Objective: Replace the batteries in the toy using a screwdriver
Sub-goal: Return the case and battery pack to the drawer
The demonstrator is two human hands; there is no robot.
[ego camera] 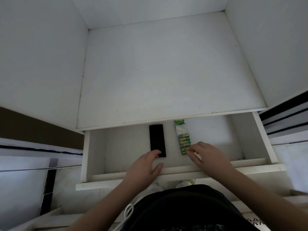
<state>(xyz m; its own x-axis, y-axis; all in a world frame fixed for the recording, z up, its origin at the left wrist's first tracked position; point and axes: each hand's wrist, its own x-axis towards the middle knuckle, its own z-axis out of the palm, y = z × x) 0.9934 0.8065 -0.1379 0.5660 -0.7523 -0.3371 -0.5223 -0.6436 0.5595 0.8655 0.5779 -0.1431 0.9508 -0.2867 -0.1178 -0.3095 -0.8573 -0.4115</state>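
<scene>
**Both hands in the drawer, reaching for supplies**

The strip of batteries (pixel 182 139) lies in the open white drawer (pixel 166 170), right of centre, running front to back in clear wrap with green printing. The right hand (pixel 208 155) has its fingertips (pixel 190 151) touching the strip's near end, fingers drawn together as if pinching the wrap's edge; whether it has truly closed on it cannot be told. Just left of the strip lies a flat black case (pixel 157 140). The left hand (pixel 145 165) is spread loosely, fingers resting on the case's near end, holding nothing firmly yet. Neither the toy nor a screwdriver is in view; the case may hold the tool, though that is a guess.

To do this step well, pinch the wrap itself rather than one cell, lift the strip flat so no battery slips out, and clear the drawer's front lip.

The near cells read "GP"; the remaining print is too blurred to read.
</scene>
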